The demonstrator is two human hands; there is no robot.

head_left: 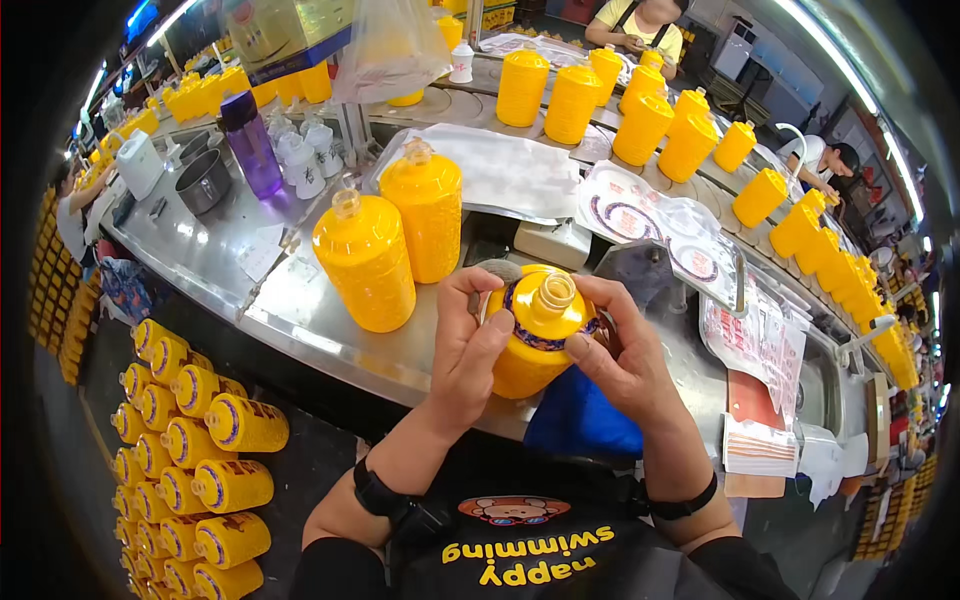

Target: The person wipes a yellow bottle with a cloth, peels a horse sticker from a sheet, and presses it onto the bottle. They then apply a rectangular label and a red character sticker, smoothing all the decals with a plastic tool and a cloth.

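At the front of a steel workbench (284, 305), half-curled left hand (460, 352) and right hand (630, 358) grip a yellow bottle (524, 372) by its patterned shoulder band (540, 344), probably best pressed evenly and level

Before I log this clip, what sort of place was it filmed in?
Probably a bottle factory's workshop: rows of yellow bottles stand along what looks like a conveyor, stacked bottles lie near the metal workbench, and a co-worker is across from it.
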